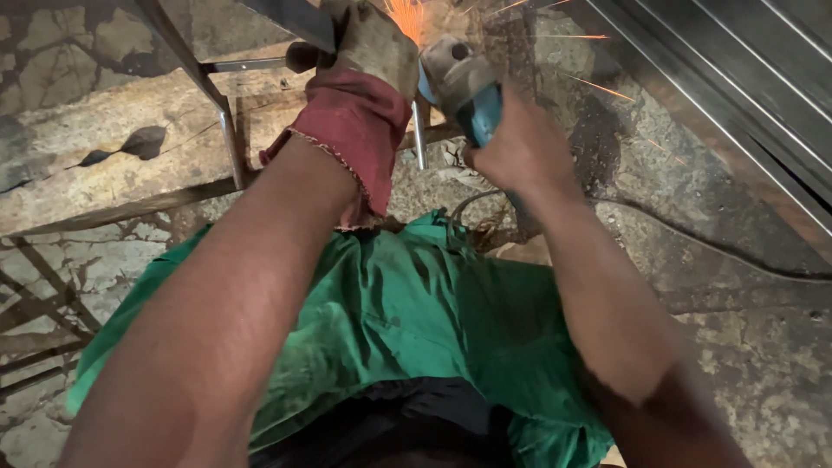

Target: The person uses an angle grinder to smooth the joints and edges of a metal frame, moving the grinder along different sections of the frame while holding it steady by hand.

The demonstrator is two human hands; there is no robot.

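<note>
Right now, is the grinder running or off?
Running. Orange sparks fly from the front of the grinder, which the right hand and the gloved left hand grip against the metal frame.

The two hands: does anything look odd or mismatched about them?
Yes. The left hand wears a worn glove with a frayed red cuff, while the right hand is bare as it grips the blue angle grinder, close to the flying sparks.

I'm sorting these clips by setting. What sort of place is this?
Probably a metalworking or welding workshop. A gloved left hand and bare right hand hold a blue angle grinder throwing sparks, with steel bars beside a worn concrete floor.
</note>
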